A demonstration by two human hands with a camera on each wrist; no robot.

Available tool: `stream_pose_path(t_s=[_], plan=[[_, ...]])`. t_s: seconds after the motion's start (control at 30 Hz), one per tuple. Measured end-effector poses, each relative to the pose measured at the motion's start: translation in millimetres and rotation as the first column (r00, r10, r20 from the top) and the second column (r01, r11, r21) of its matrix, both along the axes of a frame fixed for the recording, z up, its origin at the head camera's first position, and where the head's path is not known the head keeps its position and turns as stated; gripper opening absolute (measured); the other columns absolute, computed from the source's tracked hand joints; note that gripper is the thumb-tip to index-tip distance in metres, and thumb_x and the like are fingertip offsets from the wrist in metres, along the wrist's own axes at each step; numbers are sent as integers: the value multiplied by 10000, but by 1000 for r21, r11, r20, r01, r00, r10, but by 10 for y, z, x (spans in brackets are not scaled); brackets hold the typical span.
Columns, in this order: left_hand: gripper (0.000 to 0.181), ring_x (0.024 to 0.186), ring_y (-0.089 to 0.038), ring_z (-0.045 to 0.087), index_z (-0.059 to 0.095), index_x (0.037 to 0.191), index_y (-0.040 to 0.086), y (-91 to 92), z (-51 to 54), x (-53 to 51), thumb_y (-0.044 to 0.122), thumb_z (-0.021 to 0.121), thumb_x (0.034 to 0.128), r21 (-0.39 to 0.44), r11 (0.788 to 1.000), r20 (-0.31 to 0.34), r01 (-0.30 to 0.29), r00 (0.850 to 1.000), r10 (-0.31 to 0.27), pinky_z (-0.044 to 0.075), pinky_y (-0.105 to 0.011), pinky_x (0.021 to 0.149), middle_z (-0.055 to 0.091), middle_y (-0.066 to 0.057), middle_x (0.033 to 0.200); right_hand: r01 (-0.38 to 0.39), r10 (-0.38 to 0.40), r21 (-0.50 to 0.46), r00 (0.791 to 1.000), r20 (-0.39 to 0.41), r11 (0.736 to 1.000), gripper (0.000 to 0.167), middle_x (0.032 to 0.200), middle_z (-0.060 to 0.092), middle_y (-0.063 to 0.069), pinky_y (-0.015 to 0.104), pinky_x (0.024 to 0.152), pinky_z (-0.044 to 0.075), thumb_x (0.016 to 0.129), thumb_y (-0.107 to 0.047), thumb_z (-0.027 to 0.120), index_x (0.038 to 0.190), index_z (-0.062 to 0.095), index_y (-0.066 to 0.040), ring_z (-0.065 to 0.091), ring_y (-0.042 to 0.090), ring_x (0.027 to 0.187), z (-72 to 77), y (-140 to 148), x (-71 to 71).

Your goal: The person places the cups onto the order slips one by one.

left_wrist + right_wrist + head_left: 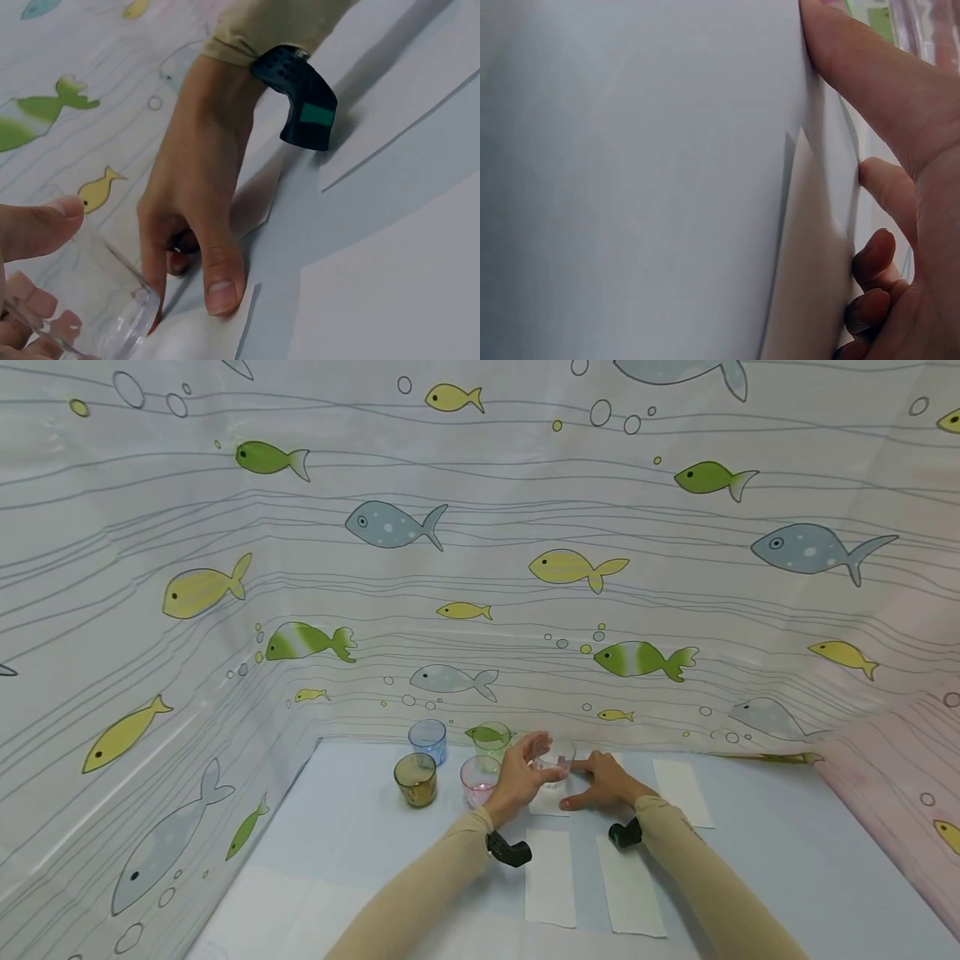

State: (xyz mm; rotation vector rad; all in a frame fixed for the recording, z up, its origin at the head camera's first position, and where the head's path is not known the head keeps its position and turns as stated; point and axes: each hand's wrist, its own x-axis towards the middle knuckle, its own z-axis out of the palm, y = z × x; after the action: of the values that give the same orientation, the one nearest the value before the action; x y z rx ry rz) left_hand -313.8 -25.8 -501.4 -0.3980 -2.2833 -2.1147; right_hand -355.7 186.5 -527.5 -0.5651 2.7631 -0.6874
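My left hand (519, 781) grips a clear glass (557, 758), tilted above a white paper strip (549, 803) at the back of the table. In the left wrist view the glass (112, 300) lies between thumb and fingers. My right hand (606, 783) is just right of the glass. Its thumb and index finger reach down to the paper strip (202, 336), touching along its edges. Seen from the right wrist, that hand (922, 142) has its thumb stretched out, the other fingers bent loosely at the table surface, with another paper strip (806, 255) nearby.
Left of my hands stand a blue glass (427, 743), a green glass (492, 740), an amber glass (416, 780) and a pink glass (478, 781). More paper strips lie in front (551, 881) and at the right (684, 793). A fish-patterned curtain (517, 635) borders the table.
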Motion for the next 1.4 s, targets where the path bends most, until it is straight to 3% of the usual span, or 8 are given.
stream_pose_path(t_s=[0.33, 0.63, 0.77, 1.03, 1.4], plan=[[770, 1479, -312, 523, 523, 1529, 61, 20, -160, -6, 49, 871, 843, -25, 999, 39, -36, 999, 37, 403, -566, 1246, 584, -148, 1555, 20, -20, -11, 1000, -5, 1000, 1001, 1105, 527, 120, 443, 913, 456, 720, -578, 943, 1509, 588, -74, 449, 279, 1048, -13, -2, -1], [759, 1459, -356, 536, 538, 1496, 19, -12, -298, -53, -17, 849, 804, 9, 999, 12, -47, 999, 47, 378, -588, 1254, 602, -185, 1524, 8, -8, -21, 1000, -12, 1000, 1014, 1104, 547, 117, 385, 872, 430, 728, -583, 937, 1537, 556, -105, 440, 260, 1019, -17, -4, 6], [759, 1465, -384, 519, 518, 1508, 6, -34, -312, -75, -33, 833, 819, 36, 999, 9, -27, 1000, 27, 334, -596, 1277, 575, -218, 1538, -5, 5, -31, 1000, -9, 1000, 1013, 1068, 532, 100, 359, 834, 404, 736, -576, 935, 1539, 551, -94, 428, 251, 992, -15, -5, -2], [736, 1453, -396, 527, 505, 1513, 5, -50, -324, -101, -67, 788, 837, 6, 1000, -2, -2, 1000, 2, 326, -616, 1275, 585, -219, 1525, -7, 7, -46, 1000, -10, 999, 990, 1053, 509, 80, 336, 813, 375, 739, -556, 940, 1520, 572, -71, 412, 239, 979, -18, 10, 0], [766, 1432, -395, 549, 528, 1492, -1, -58, -340, -136, -161, 748, 776, 8, 1000, -8, 9, 1000, -9, 366, -570, 1269, 621, -202, 1489, -12, 12, -36, 1000, -6, 999, 1024, 1049, 514, 70, 328, 834, 378, 732, -612, 921, 1523, 568, -66, 414, 232, 993, -51, 29, -33]])
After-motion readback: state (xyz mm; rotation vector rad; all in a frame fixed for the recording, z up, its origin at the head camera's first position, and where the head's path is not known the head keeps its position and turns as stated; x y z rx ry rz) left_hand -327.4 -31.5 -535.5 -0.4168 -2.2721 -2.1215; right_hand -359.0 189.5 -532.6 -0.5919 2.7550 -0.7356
